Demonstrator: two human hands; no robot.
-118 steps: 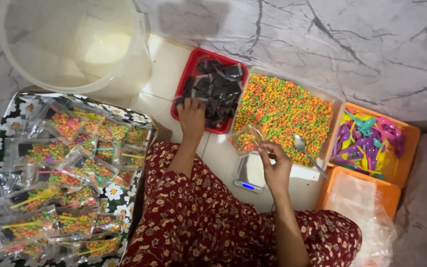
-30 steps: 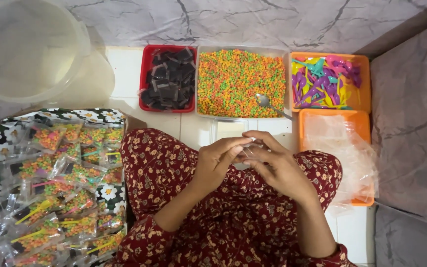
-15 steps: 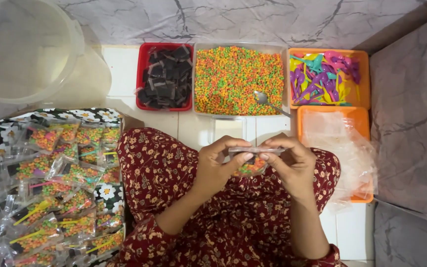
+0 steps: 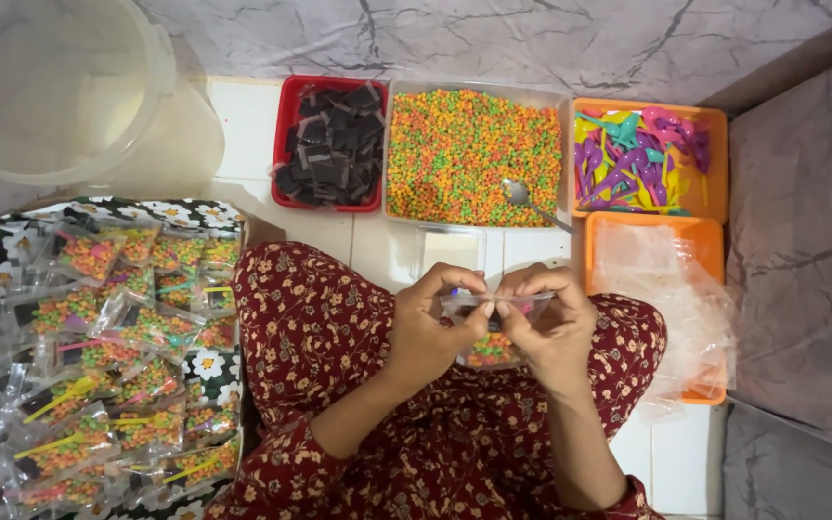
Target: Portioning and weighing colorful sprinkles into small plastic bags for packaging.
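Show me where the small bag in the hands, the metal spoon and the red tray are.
small bag (image 4: pixel 489 347), head view, on its filled lower part.
metal spoon (image 4: pixel 515 191), head view, on its bowl.
red tray (image 4: pixel 283 135), head view, on its left rim.

Small bag (image 4: pixel 490 332) mostly hidden btwn left hand (image 4: pixel 432 332) & right hand (image 4: pixel 549 332); bucket (image 4: pixel 60 87) cut off top-left.

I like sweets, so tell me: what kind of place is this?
Probably a home floor used for packing snacks: a tray of colourful candy bits, a tray of plastic spoons, and many filled clear bags lie on tiles.
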